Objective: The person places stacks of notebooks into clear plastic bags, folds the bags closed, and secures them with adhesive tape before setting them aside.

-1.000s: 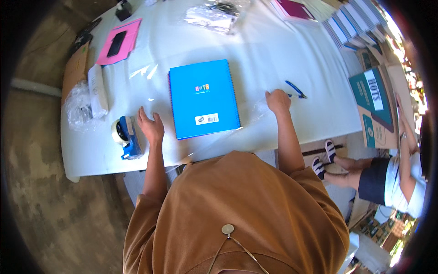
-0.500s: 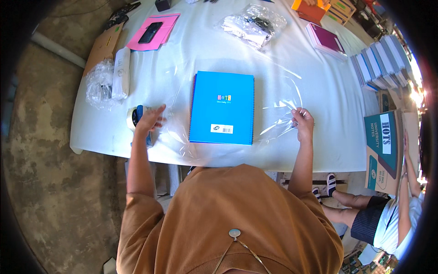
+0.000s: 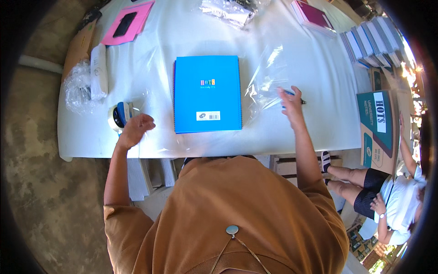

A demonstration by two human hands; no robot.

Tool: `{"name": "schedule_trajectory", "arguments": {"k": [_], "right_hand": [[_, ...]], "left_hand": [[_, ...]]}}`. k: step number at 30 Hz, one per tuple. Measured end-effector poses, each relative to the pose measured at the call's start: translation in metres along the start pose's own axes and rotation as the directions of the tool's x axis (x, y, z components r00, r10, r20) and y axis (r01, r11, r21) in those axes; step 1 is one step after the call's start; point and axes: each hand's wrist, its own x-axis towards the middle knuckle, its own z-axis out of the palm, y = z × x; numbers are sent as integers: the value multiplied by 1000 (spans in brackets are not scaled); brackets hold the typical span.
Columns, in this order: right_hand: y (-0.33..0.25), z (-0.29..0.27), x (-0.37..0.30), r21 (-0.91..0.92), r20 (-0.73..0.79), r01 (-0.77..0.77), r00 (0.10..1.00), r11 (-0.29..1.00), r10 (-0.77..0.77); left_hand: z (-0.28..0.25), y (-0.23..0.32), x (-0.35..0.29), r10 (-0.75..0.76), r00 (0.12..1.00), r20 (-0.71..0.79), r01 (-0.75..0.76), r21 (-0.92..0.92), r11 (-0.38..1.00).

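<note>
A stack of spiral notebooks (image 3: 207, 102) with a blue cover on top lies at the table's middle, over a clear plastic sheet (image 3: 267, 82) that spreads out on both sides. My left hand (image 3: 136, 131) hovers left of the stack with loosely bent fingers and nothing seen in them. Close beside it stands a tape dispenser (image 3: 119, 114) with a blue body. To the right of the stack, my right hand (image 3: 293, 108) is raised over the plastic's edge, fingers apart. Behind those fingers lies a slim blue and dark thing (image 3: 303, 102), perhaps a pen, partly hidden.
Toward the far left are a phone (image 3: 125, 24) on pink folders (image 3: 141, 23), a white roll (image 3: 98, 73) and crumpled plastic (image 3: 77, 89). Purple notebooks (image 3: 315, 18) and stacked notebooks (image 3: 372, 43) stand far right. A person (image 3: 372, 192) stands right, by a carton (image 3: 376, 130).
My right hand has let go of the plastic's edge and opened its fingers. The plastic on the right has dropped lower. My left hand has drawn back slightly; the view has shifted.
</note>
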Motion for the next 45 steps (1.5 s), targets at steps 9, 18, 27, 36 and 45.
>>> {"name": "schedule_trajectory", "arguments": {"k": [9, 18, 27, 36, 45], "right_hand": [[23, 20, -23, -671, -40, 660, 422, 337, -906], [44, -24, -26, -369, 768, 823, 531, 431, -358], [67, 18, 33, -517, 89, 617, 727, 593, -680], [31, -97, -24, -595, 674, 517, 738, 616, 32], [50, 23, 63, -808, -63, 128, 952, 576, -299]], "left_hand": [[17, -21, -18, -317, 935, -158, 183, -549, 815], [-8, 2, -6, -111, 988, -105, 56, -429, 902], [-3, 20, 25, -74, 991, -109, 15, -463, 886], [-2, 44, 14, 225, 974, -14, -210, -412, 886], [16, 54, 32, 333, 942, -40, -313, -465, 828]]}}
